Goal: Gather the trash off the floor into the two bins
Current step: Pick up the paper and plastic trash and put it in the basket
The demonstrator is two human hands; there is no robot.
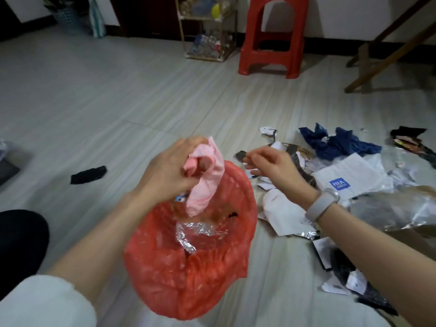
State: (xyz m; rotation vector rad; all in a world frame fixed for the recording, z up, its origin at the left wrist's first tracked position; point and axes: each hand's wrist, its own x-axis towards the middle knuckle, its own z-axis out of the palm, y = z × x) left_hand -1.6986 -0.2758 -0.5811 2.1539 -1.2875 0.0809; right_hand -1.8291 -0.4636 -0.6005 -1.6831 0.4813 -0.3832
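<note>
Nearest you, your white sleeve [42, 300] fills the lower left corner, and beyond it your forearm runs up to your left hand [165, 171]. That hand is clenched round a bunched pink piece of plastic [203, 180], which hangs down over the mouth of the red bag [188, 267]. The bag sits on the pale floor [82, 97] directly below your hands, its mouth gaping; crumpled silver foil [191, 234] lies inside it.

Your right hand [271, 166], with a pale band [322, 206] on the wrist, is held just beyond the bag's far rim. Its thumb and forefinger pinch a small dark scrap [241, 155]; the other fingers are loosely curled.

To your right the trash pile [354, 180] spreads over the floor: a white bag with a blue square logo [339, 184], a crumpled dark blue bag [339, 143], torn paper and clear film. A lone black scrap [88, 174] lies on the floor to your left, well apart from the pile.

At the far wall stand a red plastic stool [273, 36] and, beside it, a wire rack [207, 31] with bottles.
</note>
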